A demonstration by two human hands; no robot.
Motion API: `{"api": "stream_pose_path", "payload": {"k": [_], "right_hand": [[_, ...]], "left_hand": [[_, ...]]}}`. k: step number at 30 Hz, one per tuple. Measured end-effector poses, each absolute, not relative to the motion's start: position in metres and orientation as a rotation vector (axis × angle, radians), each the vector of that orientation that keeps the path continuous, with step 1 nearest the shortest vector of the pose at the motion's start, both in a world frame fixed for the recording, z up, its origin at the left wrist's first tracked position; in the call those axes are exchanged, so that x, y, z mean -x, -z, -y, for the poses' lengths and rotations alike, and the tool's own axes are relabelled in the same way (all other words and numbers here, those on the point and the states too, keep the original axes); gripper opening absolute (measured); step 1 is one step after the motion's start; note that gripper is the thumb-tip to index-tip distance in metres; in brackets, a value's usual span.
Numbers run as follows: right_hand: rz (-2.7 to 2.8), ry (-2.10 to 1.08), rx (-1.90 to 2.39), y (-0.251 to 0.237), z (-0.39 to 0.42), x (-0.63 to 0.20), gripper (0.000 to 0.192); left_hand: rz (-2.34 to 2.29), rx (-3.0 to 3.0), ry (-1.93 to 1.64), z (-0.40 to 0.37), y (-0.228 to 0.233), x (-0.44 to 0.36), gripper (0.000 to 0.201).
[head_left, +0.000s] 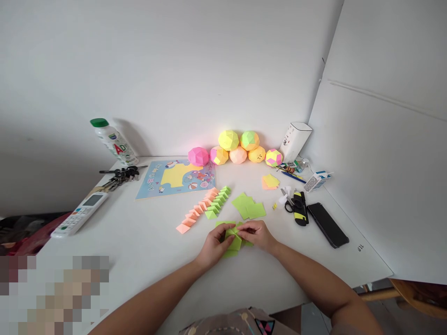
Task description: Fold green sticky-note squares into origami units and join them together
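Observation:
Between my two hands is a piece of green paper (233, 243), partly folded. My left hand (217, 243) is closed on its left side, thumb in front and fingers behind. The fingers of my right hand (257, 235) pinch its upper right part. More green sheets lie on the table under and around my hands, partly hidden by them. Just beyond are loose green sheets (248, 207). To their left run a row of folded green paper pieces (218, 203) and a row of folded orange ones (197, 211).
Several faceted paper balls (238, 155) line the wall behind a puzzle board (174, 177). At right lie scissors (292, 204), a yellow-black cutter (300, 209) and a phone (328, 224). A remote (81, 214), keys (120, 177) and a bottle (115, 142) are at left.

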State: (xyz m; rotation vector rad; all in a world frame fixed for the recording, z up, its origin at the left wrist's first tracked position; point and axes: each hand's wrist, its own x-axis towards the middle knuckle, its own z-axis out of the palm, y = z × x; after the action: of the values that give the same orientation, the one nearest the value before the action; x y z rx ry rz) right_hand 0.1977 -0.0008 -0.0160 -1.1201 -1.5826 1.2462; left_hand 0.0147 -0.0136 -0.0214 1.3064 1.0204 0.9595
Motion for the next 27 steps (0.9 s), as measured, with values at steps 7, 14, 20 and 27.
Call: {"api": "stream_pose_path", "payload": {"k": [7,14,20,27], "right_hand": [[1.448,-1.436,1.110,0.0121,-0.0020,-0.1988,0.024],[1.539,-1.418,1.076,0.0164,-0.0009,-0.1993,0.025],[1.558,-1.347,1.105,0.0109,0.0010,-0.1969,0.022],[1.587,-1.310,1.097,0.0093,0.0022,-0.1963,0.022]], "left_hand": [[-1.013,-1.348,-0.955,0.0139,0.0249,-0.0135,0.032],[-1.025,-1.340,-0.949,0.0140,0.0235,-0.0120,0.033],[-1.037,-1.308,-0.968,0.0137,0.0263,-0.0121,0.034],[-1.057,-1.319,-0.977,0.0133,0.0252,-0.0123,0.033]]}}
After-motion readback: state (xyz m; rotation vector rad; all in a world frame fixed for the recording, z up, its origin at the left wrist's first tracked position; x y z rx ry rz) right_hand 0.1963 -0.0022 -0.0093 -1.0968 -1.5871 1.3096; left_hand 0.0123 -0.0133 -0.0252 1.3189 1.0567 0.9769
